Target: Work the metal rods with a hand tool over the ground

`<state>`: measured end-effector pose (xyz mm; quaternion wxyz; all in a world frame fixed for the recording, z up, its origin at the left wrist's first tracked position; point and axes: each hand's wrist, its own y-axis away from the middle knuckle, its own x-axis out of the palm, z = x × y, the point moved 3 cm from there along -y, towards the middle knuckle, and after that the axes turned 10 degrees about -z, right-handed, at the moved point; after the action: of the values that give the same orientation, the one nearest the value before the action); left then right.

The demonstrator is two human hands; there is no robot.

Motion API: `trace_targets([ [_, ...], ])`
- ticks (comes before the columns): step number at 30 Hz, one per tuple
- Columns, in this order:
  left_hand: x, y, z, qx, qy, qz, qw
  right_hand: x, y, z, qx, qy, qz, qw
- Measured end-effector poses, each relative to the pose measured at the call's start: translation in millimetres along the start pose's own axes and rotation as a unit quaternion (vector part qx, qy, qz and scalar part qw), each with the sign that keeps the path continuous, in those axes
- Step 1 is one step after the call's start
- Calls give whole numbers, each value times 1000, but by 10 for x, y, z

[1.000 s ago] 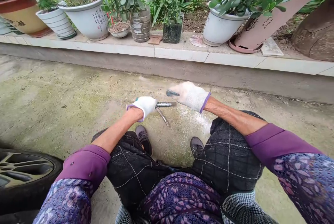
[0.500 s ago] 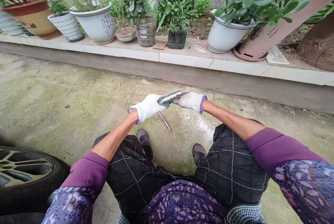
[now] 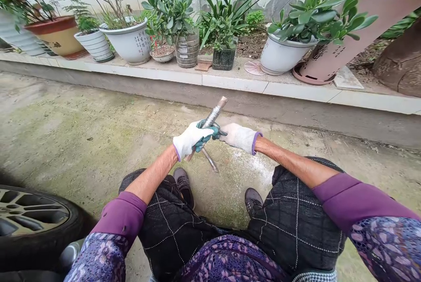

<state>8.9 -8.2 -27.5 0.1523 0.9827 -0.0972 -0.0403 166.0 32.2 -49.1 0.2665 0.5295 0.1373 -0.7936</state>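
My left hand (image 3: 195,137), in a white work glove with a green palm, is closed round a wooden stick (image 3: 222,101) with silver wire (image 3: 212,116) coiled tightly round its upper part. The stick tilts, its bare end pointing up and away; its lower end shows below the glove. My right hand (image 3: 238,136), gloved too, has its fingers closed close beside the left fingertips. A small dark piece shows between the two hands, but I cannot tell what it is. Below the left hand a thin brownish rod (image 3: 209,160) slants downward; whether it joins the stick is hidden.
Potted plants stand along a tiled ledge (image 3: 230,82) ahead, among them a white pot (image 3: 284,56) and a tall pink pot (image 3: 348,47). A car wheel (image 3: 36,218) is at the lower left. My shoes rest on the mossy concrete floor (image 3: 82,117).
The wire-wrapped stick has swung from nearly level to steeply tilted, its bare end rising and shifting left. My right hand has dropped slightly, and the left has turned with the stick.
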Motion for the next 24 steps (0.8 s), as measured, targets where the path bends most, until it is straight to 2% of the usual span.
trace_targets([
  [3,6,-70,69,-33,42,-27,998,13,31,21,-26,15,-4,1000],
  [8,-37,-113,81,-48,130,20,990,-38,67,11,-34,19,-12,999],
  [12,-102,-95,124,-51,138,27,989,-80,116,-28,-34,-5,-16,999],
  [19,-153,-88,312,-46,66,-54,995,49,211,-50,-28,71,27,997],
  [24,-258,-149,357,-41,26,-137,989,4,275,-22,-29,88,23,995],
])
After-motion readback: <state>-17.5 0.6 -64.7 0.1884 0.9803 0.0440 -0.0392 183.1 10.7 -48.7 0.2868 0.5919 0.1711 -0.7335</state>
